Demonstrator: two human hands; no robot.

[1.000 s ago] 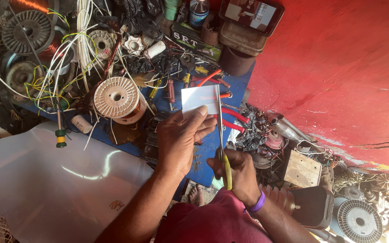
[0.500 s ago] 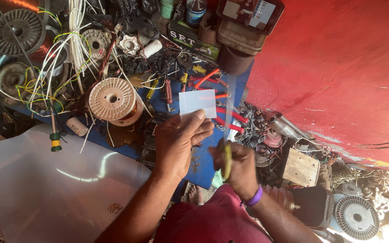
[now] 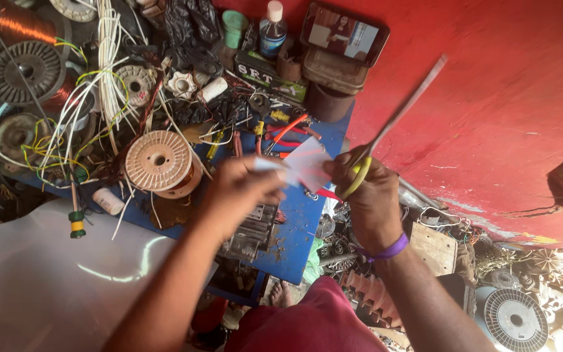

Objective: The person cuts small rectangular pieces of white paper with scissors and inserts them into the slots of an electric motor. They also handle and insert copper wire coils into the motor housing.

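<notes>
Left hand (image 3: 242, 189) pinches white paper (image 3: 307, 163) taut; right hand (image 3: 366, 189), at 3 o'clock, clamps yellow-handled scissors (image 3: 386, 130) angled to cut.

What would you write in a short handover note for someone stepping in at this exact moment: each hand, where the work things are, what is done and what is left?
Left hand: pinches the white sheet by its left edge, held up over the blue bench.
Right hand: grips the yellow-handled scissors, blades pointing up and right, away from the sheet; fingers touch the sheet's right edge.
Nearby: empty wire spool to the left, red-handled pliers behind the sheet.
Done: sheet and scissors are both in hand.
Left: no cut is visible in the sheet; the blades are not on it.
</notes>
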